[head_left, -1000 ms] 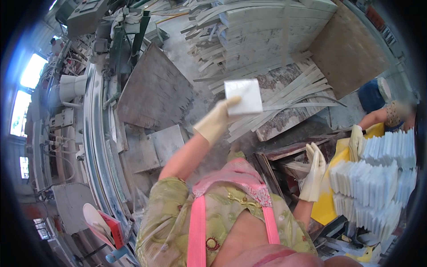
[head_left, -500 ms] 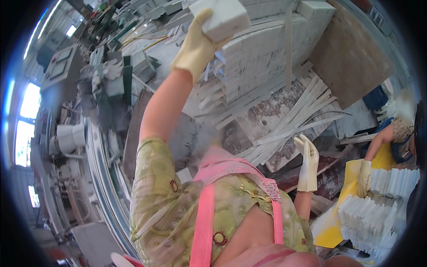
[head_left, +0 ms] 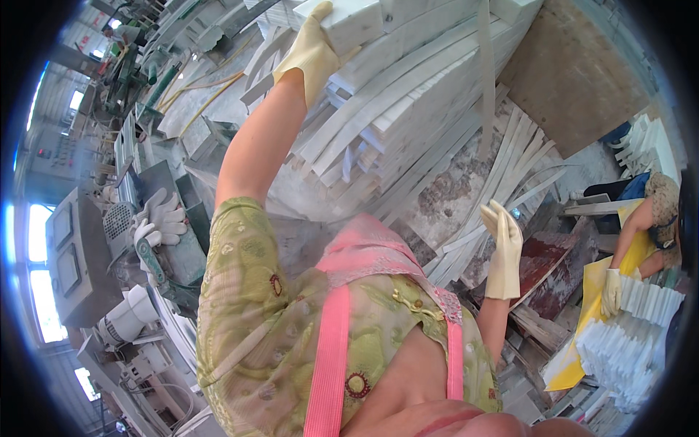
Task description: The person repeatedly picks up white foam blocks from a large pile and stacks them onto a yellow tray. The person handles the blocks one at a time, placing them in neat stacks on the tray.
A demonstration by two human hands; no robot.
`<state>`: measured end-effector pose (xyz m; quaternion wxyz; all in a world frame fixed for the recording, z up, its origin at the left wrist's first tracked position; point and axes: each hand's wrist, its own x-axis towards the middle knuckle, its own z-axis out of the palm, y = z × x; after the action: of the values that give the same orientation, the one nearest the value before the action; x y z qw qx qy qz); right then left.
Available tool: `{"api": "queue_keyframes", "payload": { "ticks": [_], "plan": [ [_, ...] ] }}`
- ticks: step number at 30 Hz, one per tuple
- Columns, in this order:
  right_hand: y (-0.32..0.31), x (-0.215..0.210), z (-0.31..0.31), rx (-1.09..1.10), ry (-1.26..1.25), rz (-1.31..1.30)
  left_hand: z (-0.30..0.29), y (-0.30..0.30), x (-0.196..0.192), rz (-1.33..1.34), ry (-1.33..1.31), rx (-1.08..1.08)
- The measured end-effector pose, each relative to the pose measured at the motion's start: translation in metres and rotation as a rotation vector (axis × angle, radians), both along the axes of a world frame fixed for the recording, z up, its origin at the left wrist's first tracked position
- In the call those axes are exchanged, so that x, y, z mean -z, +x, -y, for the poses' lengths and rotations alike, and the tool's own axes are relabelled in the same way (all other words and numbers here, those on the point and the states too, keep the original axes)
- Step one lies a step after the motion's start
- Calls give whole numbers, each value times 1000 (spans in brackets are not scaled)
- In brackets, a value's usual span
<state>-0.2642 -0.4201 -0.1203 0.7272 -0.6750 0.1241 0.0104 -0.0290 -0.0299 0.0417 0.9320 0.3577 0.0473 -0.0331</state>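
My left hand [head_left: 309, 51], in a cream rubber glove, reaches to the far side with its arm stretched out. Its thumb lies over the end of a white marble-like block [head_left: 353, 23], with the fingers at the side below. That block is against the top of a tall stack of pale stone strips [head_left: 429, 95]; whether its full weight rests there I cannot tell. My right hand [head_left: 504, 251], gloved the same way, hovers at the right with nothing in it. Its fingers are extended and slightly bent. Near it lie loose long thin strips [head_left: 502, 175].
A brown board [head_left: 575, 73] leans beyond the strips. At the right, a co-worker's gloved hand [head_left: 611, 293] touches piled white pieces [head_left: 626, 349] by a yellow sheet [head_left: 575, 357]. Left stand a grey control box [head_left: 76, 255] and green machinery with empty gloves [head_left: 164, 218] on it.
My left hand has carried the block farther away and slightly left, over the stack. My view has shifted, showing more of the stack's top. My right hand hardly moved.
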Motion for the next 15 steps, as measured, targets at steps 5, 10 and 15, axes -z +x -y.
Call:
{"api": "queue_keyframes", "payload": {
  "ticks": [5,10,15],
  "plan": [
    [35,12,-31,-103,74,27,17,1,3,-147,186,-165],
    [54,11,-51,-119,135,-27,27,14,-10,-347,166,-270],
    [103,12,-61,-247,145,36,31,24,1,-350,215,-327]
  ]
}}
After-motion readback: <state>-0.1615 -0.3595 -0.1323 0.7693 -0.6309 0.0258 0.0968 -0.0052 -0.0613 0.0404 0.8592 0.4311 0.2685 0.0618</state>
